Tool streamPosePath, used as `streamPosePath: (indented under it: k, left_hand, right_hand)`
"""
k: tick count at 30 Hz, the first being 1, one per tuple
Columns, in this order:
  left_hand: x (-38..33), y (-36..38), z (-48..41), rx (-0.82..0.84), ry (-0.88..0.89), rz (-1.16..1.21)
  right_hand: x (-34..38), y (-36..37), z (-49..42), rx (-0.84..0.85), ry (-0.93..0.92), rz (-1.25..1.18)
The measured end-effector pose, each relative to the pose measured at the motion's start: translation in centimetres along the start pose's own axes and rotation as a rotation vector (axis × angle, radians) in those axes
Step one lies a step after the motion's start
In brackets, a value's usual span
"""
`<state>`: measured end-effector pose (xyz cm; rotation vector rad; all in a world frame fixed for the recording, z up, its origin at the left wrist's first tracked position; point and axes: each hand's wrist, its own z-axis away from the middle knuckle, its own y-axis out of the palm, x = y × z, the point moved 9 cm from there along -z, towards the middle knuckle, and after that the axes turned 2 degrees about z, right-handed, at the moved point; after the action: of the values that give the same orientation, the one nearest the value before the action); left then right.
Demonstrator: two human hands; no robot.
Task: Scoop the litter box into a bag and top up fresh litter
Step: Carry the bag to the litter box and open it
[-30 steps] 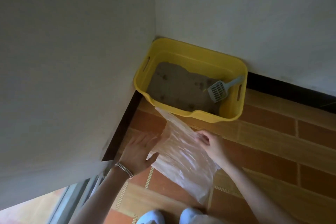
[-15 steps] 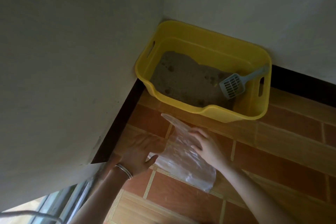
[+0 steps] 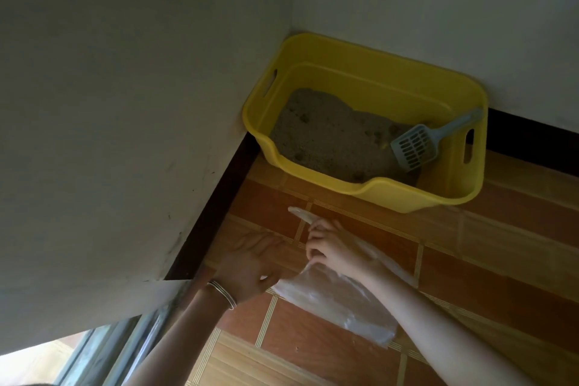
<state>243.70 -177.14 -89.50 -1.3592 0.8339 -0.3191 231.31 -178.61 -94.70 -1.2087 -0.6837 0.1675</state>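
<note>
So the right hand has its fingers curled round the bunched edge of the bag. The left hand is flat, fingers out, thumb just at the bag's corner, gripping nothing I can see. The bag lies limp on the floor, near the box but apart. The scoop sits on the litter (clumps untouched). My worry: that flimsy mouth flops shut mid-scoop and the load lands on the floor.
</note>
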Motion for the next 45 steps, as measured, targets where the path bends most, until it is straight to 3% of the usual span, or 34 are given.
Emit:
streamPosePath:
  k: [5, 13, 16, 26, 30, 34, 41, 45]
  left_hand:
    - [-1.2, -1.8, -0.5, 0.003, 0.034, 0.027]
    - [-5.2, -5.8, -0.6, 0.02, 0.235, 0.105]
    - [-6.4, -7.0, -0.6, 0.066, 0.245, 0.161]
    - [-6.4, -13.8, -0.5, -0.136, 0.289, 0.036]
    - [-6.7, -14.4, -0.4, -0.071, 0.274, 0.167]
    - [-8.7, -13.3, -0.5, 0.048, 0.262, 0.405]
    - [-11.4, -11.1, -1.4, 0.232, 0.155, 0.695]
    - [-10.4, -9.7, -1.0, 0.289, 0.197, 0.522]
  right_hand:
    - [1.0, -4.8, 2.7, -0.306, -0.006, -0.302]
    - [1.8, -11.8, 6.6, -0.476, -0.046, -0.47]
    - [3.2, -13.0, 7.8, -0.425, -0.092, -0.349]
    - [4.0, -10.8, 11.4, -0.049, -0.109, 0.026]
    - [3.6, -10.0, 12.6, 0.002, -0.164, 0.107]
    - [1.7, -9.5, 13.4, 0.08, -0.082, 0.138]
    - [1.6, -13.1, 13.9, -0.194, -0.108, 0.163]
    - [0.4, -13.5, 14.7, -0.259, -0.085, 0.161]
